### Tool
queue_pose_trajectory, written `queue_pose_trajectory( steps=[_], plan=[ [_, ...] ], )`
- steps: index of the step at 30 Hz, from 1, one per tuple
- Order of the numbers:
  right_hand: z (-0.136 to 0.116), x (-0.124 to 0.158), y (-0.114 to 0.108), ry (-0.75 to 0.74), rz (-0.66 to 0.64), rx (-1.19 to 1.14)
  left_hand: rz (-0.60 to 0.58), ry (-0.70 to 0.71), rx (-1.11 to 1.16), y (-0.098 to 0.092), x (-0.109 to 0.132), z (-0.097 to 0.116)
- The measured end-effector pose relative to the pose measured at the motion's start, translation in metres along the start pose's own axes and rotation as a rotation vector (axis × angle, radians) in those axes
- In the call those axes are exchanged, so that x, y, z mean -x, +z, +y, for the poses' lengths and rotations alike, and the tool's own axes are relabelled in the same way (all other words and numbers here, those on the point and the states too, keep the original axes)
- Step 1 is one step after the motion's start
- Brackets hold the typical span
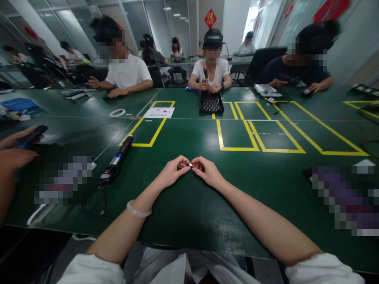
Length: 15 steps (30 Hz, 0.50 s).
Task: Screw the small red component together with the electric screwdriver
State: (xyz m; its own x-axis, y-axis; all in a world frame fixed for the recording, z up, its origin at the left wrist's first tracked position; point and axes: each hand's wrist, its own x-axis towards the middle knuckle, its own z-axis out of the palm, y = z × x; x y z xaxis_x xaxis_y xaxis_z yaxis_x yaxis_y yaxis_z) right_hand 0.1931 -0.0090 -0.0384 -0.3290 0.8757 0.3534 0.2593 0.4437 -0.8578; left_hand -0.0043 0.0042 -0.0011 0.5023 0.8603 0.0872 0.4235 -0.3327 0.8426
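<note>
My left hand (pixel 172 171) and my right hand (pixel 208 170) meet fingertip to fingertip above the green table (pixel 189 205). Both are closed in a pinch on one tiny part (pixel 191 165), which shows a glint of white and red; it is too small to name. A pale bangle (pixel 138 210) rings my left wrist. An electric screwdriver (pixel 117 159) with a black body and a blue band lies on the table to the left of my left hand, its cable trailing toward the table's near edge.
Yellow tape rectangles (pixel 260 134) mark the table's middle. A black tray (pixel 211 104) stands before the person opposite, who holds a tool. A white sheet (pixel 159 113) and a white ring (pixel 117 113) lie far left. A co-worker's hand (pixel 17 138) holds a dark tool at the left edge.
</note>
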Motion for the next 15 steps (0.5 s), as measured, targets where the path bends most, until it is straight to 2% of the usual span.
queue_pose_trajectory(
  steps=[8, 15],
  plan=[
    [0.001, 0.0, 0.0, 0.103, 0.01, -0.169, -0.026, -0.02, 0.033, 0.003, 0.003, 0.003],
    [0.009, -0.001, 0.001, 0.14, 0.005, -0.179, -0.009, -0.001, -0.016, 0.005, 0.005, 0.008]
  ],
)
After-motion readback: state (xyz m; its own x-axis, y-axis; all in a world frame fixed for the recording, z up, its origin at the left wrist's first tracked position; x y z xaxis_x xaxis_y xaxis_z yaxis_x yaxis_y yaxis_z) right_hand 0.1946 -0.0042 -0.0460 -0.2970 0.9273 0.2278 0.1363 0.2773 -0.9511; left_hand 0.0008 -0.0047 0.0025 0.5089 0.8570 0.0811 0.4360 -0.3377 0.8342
